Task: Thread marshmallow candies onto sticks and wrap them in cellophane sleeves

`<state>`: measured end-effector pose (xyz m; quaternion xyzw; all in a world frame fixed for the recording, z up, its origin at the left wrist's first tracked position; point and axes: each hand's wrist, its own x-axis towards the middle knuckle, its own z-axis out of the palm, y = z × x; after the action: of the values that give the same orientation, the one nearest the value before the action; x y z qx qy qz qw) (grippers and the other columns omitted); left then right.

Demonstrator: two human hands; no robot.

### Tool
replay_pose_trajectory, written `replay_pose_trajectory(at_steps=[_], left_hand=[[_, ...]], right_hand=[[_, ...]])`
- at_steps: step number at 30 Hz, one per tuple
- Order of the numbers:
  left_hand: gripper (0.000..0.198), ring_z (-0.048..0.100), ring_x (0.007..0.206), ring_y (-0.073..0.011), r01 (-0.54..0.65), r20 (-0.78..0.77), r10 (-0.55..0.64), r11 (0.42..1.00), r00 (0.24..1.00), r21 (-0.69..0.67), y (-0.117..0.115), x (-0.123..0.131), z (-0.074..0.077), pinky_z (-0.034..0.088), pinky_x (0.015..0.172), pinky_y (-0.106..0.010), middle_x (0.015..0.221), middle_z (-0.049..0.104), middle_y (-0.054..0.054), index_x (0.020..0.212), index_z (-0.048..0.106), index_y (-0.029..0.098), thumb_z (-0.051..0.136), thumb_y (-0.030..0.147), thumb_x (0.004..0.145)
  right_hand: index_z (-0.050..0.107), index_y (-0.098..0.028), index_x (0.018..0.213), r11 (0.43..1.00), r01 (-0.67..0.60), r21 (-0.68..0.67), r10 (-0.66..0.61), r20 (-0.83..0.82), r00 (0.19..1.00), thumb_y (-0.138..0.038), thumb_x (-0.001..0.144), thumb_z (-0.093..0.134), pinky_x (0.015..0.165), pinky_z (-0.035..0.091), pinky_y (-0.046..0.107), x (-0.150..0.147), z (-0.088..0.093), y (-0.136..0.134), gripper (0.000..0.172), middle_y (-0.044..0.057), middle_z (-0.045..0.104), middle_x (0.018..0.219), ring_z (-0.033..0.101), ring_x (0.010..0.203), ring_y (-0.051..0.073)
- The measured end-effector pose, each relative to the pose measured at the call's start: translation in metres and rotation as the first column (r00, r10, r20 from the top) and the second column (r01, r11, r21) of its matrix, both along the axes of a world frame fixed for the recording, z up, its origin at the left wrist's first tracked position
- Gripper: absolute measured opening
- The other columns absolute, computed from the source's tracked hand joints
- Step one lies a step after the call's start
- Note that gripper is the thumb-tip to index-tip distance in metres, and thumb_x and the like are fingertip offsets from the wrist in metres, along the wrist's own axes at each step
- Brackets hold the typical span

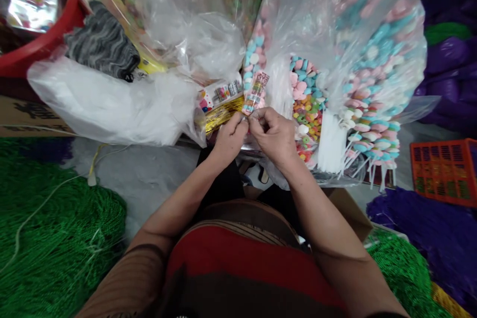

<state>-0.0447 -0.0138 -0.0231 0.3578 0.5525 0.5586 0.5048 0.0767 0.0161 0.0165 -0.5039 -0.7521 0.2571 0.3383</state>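
Observation:
A small clear packet of candy (256, 90) with a printed front points away from me, its narrow end toward my body. My left hand (231, 136) pinches at that narrow end, thumb and finger closed. From the other side my right hand (275, 136) grips the same end, its fingers curled and almost touching the left ones. What lies right between the fingertips is too small to make out. Beside the left hand is a bundle of gold twist ties (223, 115), with white printed wrappers (222, 94) just behind it.
Large clear bags of pink and blue marshmallows (372, 49) stand behind and right. Marshmallow sticks (376, 136), white sticks (331, 141) and gummy candies (307, 117) lie right of my hands. A red tub (72, 20), an orange crate (443, 169) and green strands (55, 218) surround me.

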Motion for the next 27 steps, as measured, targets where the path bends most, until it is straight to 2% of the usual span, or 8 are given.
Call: replay_pose_trajectory(at_steps=[4, 7, 12, 18, 21, 23, 25, 27], left_hand=[[0.028, 0.047, 0.062, -0.0091, -0.007, 0.043, 0.006, 1.0, 0.999, 0.023, -0.002, 0.003, 0.002, 0.042, 0.062, -0.02, 0.064, 0.045, 0.006, 0.072, 0.049, 0.021, 0.06, 0.031, 0.096], [0.029, 0.044, 0.058, -0.0083, -0.024, 0.129, 0.019, 0.999, 0.991, 0.032, -0.001, 0.006, 0.005, 0.041, 0.057, -0.021, 0.064, 0.044, 0.006, 0.074, 0.049, 0.021, 0.063, 0.035, 0.096], [0.031, 0.022, 0.043, -0.0047, 0.01, 0.382, 0.005, 0.999, 0.924, -0.038, 0.002, 0.012, 0.013, 0.02, 0.04, -0.019, 0.056, 0.028, 0.009, 0.072, 0.043, 0.022, 0.058, 0.034, 0.097], [0.036, 0.019, 0.035, -0.0031, 0.183, 0.46, -0.126, 0.98, 0.879, -0.081, -0.003, 0.012, 0.024, 0.02, 0.037, -0.018, 0.044, 0.024, 0.011, 0.064, 0.05, 0.02, 0.056, 0.039, 0.093], [0.034, 0.019, 0.031, -0.0031, 0.346, 0.5, -0.248, 0.932, 0.83, -0.112, -0.007, 0.006, 0.028, 0.021, 0.035, -0.018, 0.04, 0.023, 0.011, 0.06, 0.052, 0.019, 0.056, 0.036, 0.089], [0.031, 0.019, 0.03, -0.0035, 0.473, 0.552, -0.331, 0.871, 0.765, -0.133, -0.009, 0.002, 0.029, 0.022, 0.034, -0.018, 0.039, 0.023, 0.01, 0.058, 0.053, 0.019, 0.056, 0.032, 0.085], [0.029, 0.019, 0.029, -0.0039, 0.58, 0.606, -0.39, 0.801, 0.694, -0.15, -0.012, 0.001, 0.031, 0.023, 0.034, -0.018, 0.038, 0.022, 0.01, 0.056, 0.052, 0.019, 0.056, 0.031, 0.082], [0.031, 0.019, 0.029, -0.0043, 0.648, 0.641, -0.424, 0.746, 0.64, -0.153, -0.015, 0.001, 0.032, 0.023, 0.033, -0.019, 0.037, 0.021, 0.01, 0.053, 0.05, 0.02, 0.058, 0.034, 0.08]], right_hand=[[0.065, -0.023, 0.083, 0.994, -0.011, 0.104, 0.001, 0.087, 0.996, -0.033, 0.091, 0.057, 0.063, 0.044, 0.027, 0.004, -0.007, 0.001, 0.015, 0.0, 0.065, 0.069, 0.057, 0.061, 0.014], [0.067, -0.023, 0.083, 0.993, -0.002, 0.121, -0.003, 0.042, 0.999, -0.034, 0.091, 0.057, 0.064, 0.046, 0.027, 0.006, -0.007, -0.002, 0.017, 0.001, 0.066, 0.071, 0.058, 0.063, 0.014], [0.07, -0.021, 0.083, 0.991, 0.013, -0.132, -0.046, -0.243, 0.969, -0.038, 0.09, 0.065, 0.066, 0.049, 0.027, 0.011, -0.003, -0.01, 0.019, -0.001, 0.069, 0.074, 0.058, 0.064, 0.012], [0.064, -0.02, 0.07, 0.887, -0.125, -0.444, -0.137, -0.511, 0.849, -0.045, 0.079, 0.078, 0.061, 0.052, 0.026, 0.02, -0.004, -0.01, 0.03, -0.003, 0.064, 0.064, 0.057, 0.058, 0.011], [0.066, -0.021, 0.073, 0.845, -0.23, -0.484, -0.107, -0.573, 0.812, -0.049, 0.076, 0.083, 0.072, 0.058, 0.03, 0.027, -0.006, -0.01, 0.033, -0.002, 0.07, 0.07, 0.065, 0.066, 0.014], [0.07, -0.022, 0.083, 0.836, -0.268, -0.479, -0.095, -0.608, 0.788, -0.053, 0.069, 0.088, 0.081, 0.06, 0.033, 0.032, -0.008, -0.01, 0.038, 0.0, 0.075, 0.082, 0.069, 0.077, 0.016], [0.072, -0.023, 0.092, 0.826, -0.31, -0.47, -0.075, -0.637, 0.767, -0.054, 0.063, 0.092, 0.083, 0.061, 0.034, 0.039, -0.01, -0.012, 0.047, 0.001, 0.077, 0.09, 0.071, 0.083, 0.017], [0.074, -0.023, 0.09, 0.804, -0.372, -0.465, -0.027, -0.652, 0.758, -0.054, 0.063, 0.092, 0.081, 0.061, 0.033, 0.045, -0.012, -0.015, 0.045, 0.001, 0.077, 0.088, 0.071, 0.081, 0.016]])
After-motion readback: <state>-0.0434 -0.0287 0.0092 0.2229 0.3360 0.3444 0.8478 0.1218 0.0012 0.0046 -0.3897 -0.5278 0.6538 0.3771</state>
